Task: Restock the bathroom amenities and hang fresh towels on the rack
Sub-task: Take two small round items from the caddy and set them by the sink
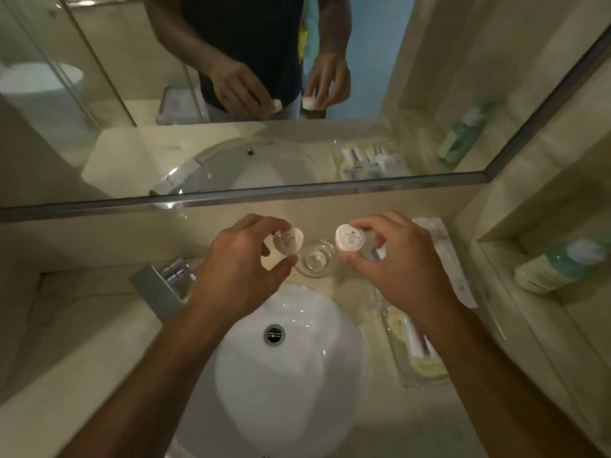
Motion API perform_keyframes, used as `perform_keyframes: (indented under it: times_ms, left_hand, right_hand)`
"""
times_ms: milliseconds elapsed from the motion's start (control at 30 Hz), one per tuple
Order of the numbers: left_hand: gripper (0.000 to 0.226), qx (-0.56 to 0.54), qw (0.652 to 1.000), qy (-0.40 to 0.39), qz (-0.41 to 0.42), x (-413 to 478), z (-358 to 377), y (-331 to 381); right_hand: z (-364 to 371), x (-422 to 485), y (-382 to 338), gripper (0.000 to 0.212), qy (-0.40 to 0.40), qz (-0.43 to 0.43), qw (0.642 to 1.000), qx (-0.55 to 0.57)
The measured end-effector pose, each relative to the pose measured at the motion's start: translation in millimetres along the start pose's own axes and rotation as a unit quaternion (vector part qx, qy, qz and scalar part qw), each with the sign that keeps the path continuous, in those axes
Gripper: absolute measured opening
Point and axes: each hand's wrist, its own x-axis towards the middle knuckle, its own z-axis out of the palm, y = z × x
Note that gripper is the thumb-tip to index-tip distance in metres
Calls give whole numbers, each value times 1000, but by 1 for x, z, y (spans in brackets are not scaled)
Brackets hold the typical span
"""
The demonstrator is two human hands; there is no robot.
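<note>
Above the back of the sink, my left hand [243,266] pinches a small round wrapped soap [288,242] between thumb and fingers. My right hand [395,262] pinches a second round white wrapped soap [350,238] with printed lettering on top. Between the two hands, a clear glass soap dish [315,259] sits on the counter behind the basin. Both soaps hover at about the same height, to the left and right of the dish. No towels are in view.
A white oval basin [284,365] with a drain lies below my arms. The chrome faucet [165,285] is at its left. A clear tray of packaged amenities [416,348] sits to the right, a wrapped packet [443,259] behind it. A green bottle [558,266] stands in the wall niche. The mirror [231,94] faces me.
</note>
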Motion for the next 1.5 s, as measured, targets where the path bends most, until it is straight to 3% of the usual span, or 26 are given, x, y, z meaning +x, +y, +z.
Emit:
perform_keyframes:
  times_ms: [367, 667, 1133, 1500]
  left_hand:
    - [38, 39, 995, -47, -76, 37, 120, -48]
    - [46, 41, 990, -83, -107, 57, 180, -90]
    - [47, 66, 991, -79, -81, 66, 214, -104]
    - [51, 46, 989, -75, -118, 68, 217, -102]
  right_hand:
    - [100, 21, 74, 28, -111, 110, 988, -16]
    - [156, 45, 99, 36, -149, 89, 979, -103]
    - [195, 54, 115, 29, -166, 95, 972, -136]
    - [197, 54, 119, 30, -158, 100, 974, -127]
